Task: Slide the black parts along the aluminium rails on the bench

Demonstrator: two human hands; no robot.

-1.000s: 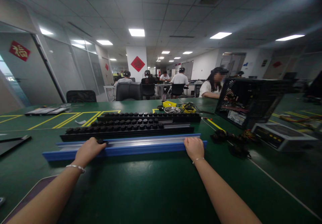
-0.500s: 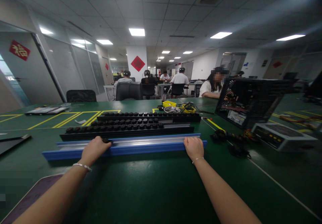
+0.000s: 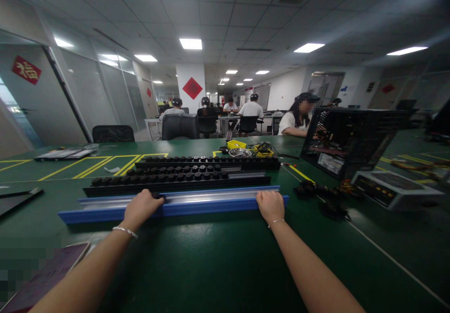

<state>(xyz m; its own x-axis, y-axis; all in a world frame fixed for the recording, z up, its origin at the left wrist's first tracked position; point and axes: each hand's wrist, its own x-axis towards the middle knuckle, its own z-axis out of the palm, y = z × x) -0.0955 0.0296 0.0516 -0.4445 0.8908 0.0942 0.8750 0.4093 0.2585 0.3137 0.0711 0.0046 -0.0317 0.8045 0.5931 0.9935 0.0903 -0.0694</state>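
A long blue rail point(image 3: 211, 206) with a silvery channel lies across the green table in front of me. My left hand point(image 3: 143, 206) is closed around a small black part point(image 3: 158, 196) at the channel, left of the rail's middle; my fingers hide most of that part. Near the rail's right end, my right hand point(image 3: 271, 205) is closed over its edge. Just behind lie black rails point(image 3: 246, 181) carrying rows of small black round pieces point(image 3: 176, 178).
At the right stand an open black computer case point(image 3: 355, 139) and a grey power supply point(image 3: 393, 188), with black cables point(image 3: 325, 200) beside them. Yellow trays point(image 3: 236, 145) sit farther back. A phone-like slab point(image 3: 49, 275) lies at front left. A person point(image 3: 295, 118) sits beyond the case.
My left hand has slid a little to the right along the blue rail with the small black part. My right hand and the rail stay almost where they were.
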